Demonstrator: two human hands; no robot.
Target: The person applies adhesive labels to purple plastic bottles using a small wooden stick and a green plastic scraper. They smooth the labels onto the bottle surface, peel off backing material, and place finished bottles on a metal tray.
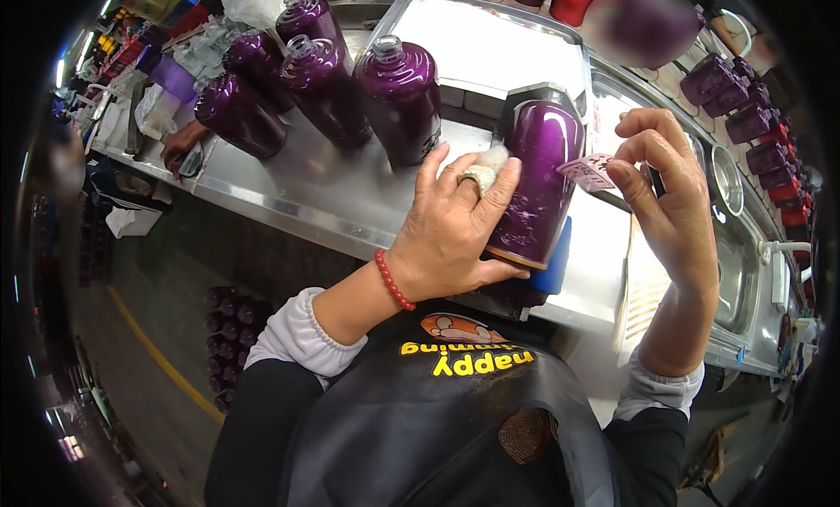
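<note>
A glossy purple glass bottle lies tilted on a support, its base toward me. My left hand grips its lower left side, thumb at the base edge and fingers along the body. White material is wrapped around one finger of that hand. To the right of the bottle, my right hand pinches a small, thin sheet with red-pink print between thumb and fingers. One edge of the sheet meets or nearly meets the bottle's right side. A blue piece shows beneath the bottle.
Several purple bottles stand left of the support on the metal bench. Behind is a tray lined with white. A metal sink lies at the right. Another person's hand is at the far left.
</note>
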